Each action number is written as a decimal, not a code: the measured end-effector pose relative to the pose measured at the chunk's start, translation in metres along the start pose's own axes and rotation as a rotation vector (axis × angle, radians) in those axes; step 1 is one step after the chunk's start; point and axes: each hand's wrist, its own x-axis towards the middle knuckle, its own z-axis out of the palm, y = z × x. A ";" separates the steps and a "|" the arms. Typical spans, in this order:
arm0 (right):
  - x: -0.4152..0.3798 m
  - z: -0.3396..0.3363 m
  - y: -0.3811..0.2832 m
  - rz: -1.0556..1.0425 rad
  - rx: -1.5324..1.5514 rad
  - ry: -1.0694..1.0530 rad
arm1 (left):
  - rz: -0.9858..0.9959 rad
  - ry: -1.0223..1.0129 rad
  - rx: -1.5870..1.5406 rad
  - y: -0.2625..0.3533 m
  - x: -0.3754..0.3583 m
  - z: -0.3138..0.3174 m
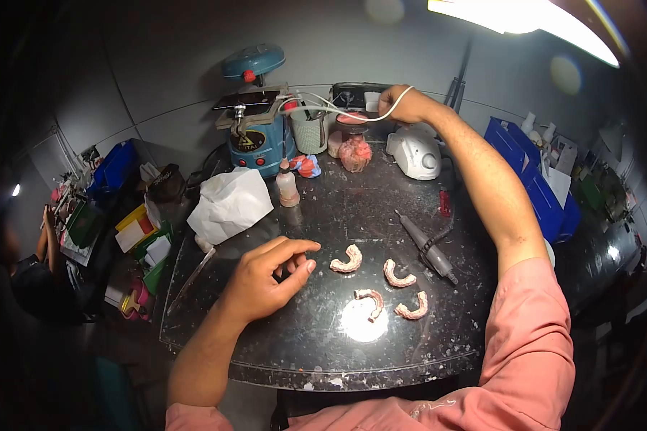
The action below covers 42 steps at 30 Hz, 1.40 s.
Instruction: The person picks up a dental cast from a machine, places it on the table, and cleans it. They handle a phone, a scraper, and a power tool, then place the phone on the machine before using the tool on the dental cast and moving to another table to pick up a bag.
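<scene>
1. While the right forearm stretches over the right side of the dark worktable [302,352], the right hand [404,105] is at the far side, beside the right end of a black case [346,92].
2. Right hand state: fingers bent; whether they grip anything cannot be told. A white cable [352,116] curves up to this hand from the left.
3. Left hand [262,281] state: fingers partly curled, forefinger pointing right, a narrow gap between forefinger and thumb. Contact with the tabletop cannot be confirmed.
4. Four pale horseshoe-shaped pieces lie on the worktable, right of the left hand: the first piece [349,266] nearest the forefinger, the second piece [392,279] to its right, the third piece [378,301] and the fourth piece [421,309] on the near side. All are apart.
5. Right of these, a grey handpiece [415,233] lies at a slant.
6. Far left: a blue machine [255,151]; nearer, crumpled white paper [230,205] with a small bottle [287,188] upright to its right.
7. Far centre: a pink lump [356,155], left of a rounded white device [418,155].
</scene>
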 end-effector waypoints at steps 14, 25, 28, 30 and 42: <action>0.008 -0.017 -0.013 -0.033 0.339 -0.110 | -0.159 0.055 0.006 -0.030 0.006 -0.001; -0.019 0.043 0.022 -0.206 0.012 0.033 | -0.050 0.043 0.072 -0.027 0.006 -0.005; -0.015 0.026 0.023 -0.207 0.143 0.003 | -0.058 0.056 0.074 -0.028 0.006 -0.005; -0.011 0.015 0.027 -0.118 0.383 -0.074 | -0.066 0.052 0.074 -0.028 0.006 -0.005; 0.056 0.048 0.016 0.054 0.840 0.308 | -0.145 0.007 0.084 -0.035 0.008 -0.004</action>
